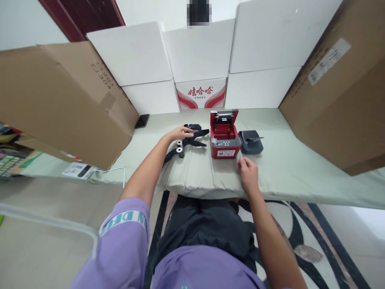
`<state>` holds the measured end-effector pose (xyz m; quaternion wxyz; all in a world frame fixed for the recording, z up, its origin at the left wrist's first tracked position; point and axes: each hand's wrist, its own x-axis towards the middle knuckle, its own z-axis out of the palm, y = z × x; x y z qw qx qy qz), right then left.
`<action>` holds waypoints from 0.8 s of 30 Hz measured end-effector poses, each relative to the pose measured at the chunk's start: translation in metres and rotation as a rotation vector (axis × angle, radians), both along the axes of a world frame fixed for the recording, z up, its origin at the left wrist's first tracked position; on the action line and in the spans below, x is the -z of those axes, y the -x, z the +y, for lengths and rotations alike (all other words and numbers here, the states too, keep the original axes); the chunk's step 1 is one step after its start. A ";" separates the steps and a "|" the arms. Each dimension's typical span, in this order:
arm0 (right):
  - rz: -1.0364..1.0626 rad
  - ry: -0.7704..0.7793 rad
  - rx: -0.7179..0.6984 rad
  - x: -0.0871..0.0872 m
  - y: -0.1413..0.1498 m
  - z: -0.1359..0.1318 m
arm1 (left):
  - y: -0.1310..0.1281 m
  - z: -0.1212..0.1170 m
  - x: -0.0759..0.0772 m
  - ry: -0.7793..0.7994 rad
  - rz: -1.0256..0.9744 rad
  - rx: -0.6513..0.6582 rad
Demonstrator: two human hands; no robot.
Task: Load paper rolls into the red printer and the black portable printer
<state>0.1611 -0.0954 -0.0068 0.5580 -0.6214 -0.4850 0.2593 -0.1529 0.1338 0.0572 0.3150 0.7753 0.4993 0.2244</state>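
Note:
On the cloth-covered table stands a red label printer (226,149), its lid (224,118) raised and its inside showing. Left of it my left hand (182,133) reaches over black blade-like pieces (197,143), fingers stretched out and touching them. Two small white round ends (179,150) show beside these pieces; I cannot tell what kind of thing they are. My right hand (248,170) is closed, thumb and fingers pinched together, just off the printer's front right corner. Whether anything is between those fingers is hidden. A dark grey case (252,148) with a thin flap lies right of the printer.
White boxes (198,50) form a wall behind the table (288,160). Big cardboard boxes stand left (66,100) and right (345,100). A phone (142,121) lies at the back left. A white power strip (78,171) with a cable rests by the front left edge.

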 end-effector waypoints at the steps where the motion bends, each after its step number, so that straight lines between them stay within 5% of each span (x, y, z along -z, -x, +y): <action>1: 0.001 0.000 0.000 0.000 0.000 0.000 | 0.000 0.001 0.002 -0.003 -0.073 -0.048; 7: 0.018 -0.003 -0.005 0.001 0.000 0.000 | 0.002 0.022 0.017 -0.129 -0.131 -0.467; 15: 0.011 0.014 -0.006 -0.001 0.000 0.000 | -0.012 0.038 0.037 -0.016 -0.249 -0.530; 24: 0.030 0.015 -0.014 0.002 -0.001 0.000 | 0.009 0.020 0.013 0.028 -0.493 -0.441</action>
